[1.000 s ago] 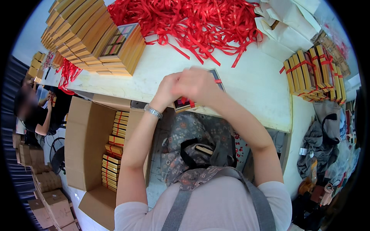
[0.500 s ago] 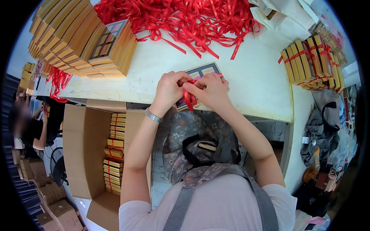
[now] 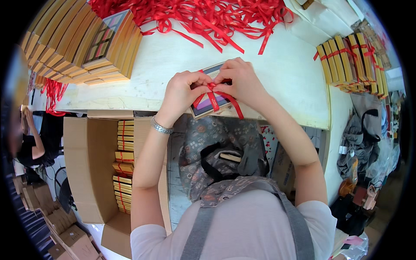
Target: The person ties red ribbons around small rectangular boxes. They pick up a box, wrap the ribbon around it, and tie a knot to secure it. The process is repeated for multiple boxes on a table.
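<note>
Ribbon (image 3: 214, 102) pinched in both hands over a flat box (image 3: 202, 112)

The white table (image 3: 169, 56) spans the upper middle of the view, and the box lies tilted at its near edge, with red ribbon across it. The left hand (image 3: 185, 90), a silver band (image 3: 161, 125) at its wrist, and the right hand (image 3: 242, 84) face each other closely, each with thumb and fingers clamped on the ribbon at the knot.

Along the far side of the table spreads a tangled heap of red ribbons (image 3: 203, 13). A tall stack of gold-sided boxes (image 3: 65, 43) fills the left, and white bags (image 3: 318, 19) crowd the upper right. Off to the right, ribbon-tied gold boxes (image 3: 342, 63) stand packed on edge; nearer are a grey cloth bag (image 3: 356, 138) and clear plastic (image 3: 385, 162).

Below the table's left part, an open cardboard carton (image 3: 96, 160) holds more tied boxes (image 3: 123, 190). At far left is another person (image 3: 38, 147) in dark clothing, partly cut off, with brown cartons (image 3: 73, 238) piled on the floor nearby.
</note>
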`<state>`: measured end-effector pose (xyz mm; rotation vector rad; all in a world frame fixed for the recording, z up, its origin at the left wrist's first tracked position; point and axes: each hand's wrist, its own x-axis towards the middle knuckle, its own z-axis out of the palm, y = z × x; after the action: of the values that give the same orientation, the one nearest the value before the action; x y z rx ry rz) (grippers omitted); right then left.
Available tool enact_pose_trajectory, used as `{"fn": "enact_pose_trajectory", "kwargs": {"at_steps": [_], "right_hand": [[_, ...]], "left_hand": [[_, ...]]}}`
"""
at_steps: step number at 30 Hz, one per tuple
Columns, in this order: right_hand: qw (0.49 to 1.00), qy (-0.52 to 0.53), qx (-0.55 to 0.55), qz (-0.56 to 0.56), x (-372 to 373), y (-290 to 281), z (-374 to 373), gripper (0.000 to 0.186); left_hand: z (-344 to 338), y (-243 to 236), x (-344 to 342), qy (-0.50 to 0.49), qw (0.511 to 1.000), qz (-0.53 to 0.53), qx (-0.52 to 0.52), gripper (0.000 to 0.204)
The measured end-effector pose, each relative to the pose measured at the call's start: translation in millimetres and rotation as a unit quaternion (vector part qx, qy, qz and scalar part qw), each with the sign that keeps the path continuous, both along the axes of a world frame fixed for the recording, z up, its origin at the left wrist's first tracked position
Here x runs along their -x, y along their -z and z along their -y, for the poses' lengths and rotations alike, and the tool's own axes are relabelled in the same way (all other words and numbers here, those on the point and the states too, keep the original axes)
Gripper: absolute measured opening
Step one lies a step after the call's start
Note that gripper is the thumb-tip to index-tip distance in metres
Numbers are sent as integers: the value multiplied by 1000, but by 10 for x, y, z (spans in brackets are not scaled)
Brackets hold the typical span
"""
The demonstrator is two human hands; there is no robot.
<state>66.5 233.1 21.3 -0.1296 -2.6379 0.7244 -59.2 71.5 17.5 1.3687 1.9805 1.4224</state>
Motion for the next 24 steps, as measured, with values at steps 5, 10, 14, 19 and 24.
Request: {"fn": "enact_pose_trajectory", "kwargs": {"at_steps": [5, 10, 14, 19, 24], "right_hand": [[940, -175, 280, 82, 230, -54, -246, 18], [972, -140, 173, 69, 216, -40, -214, 22], [978, -136, 154, 47, 228, -35, -213, 19], [972, -161, 164, 52, 269, -68, -211, 9], [983, -166, 72, -20, 216, -94, -95, 10]], "left_hand": [[33, -9, 22, -10, 995, 86, 55, 22], [69, 103, -46, -69, 996, 57, 0, 28], [82, 127, -90, -98, 995, -2, -6, 28], [77, 85, -90, -86, 995, -46, -24, 27], [63, 106, -36, -58, 998, 24, -30, 28]]}}
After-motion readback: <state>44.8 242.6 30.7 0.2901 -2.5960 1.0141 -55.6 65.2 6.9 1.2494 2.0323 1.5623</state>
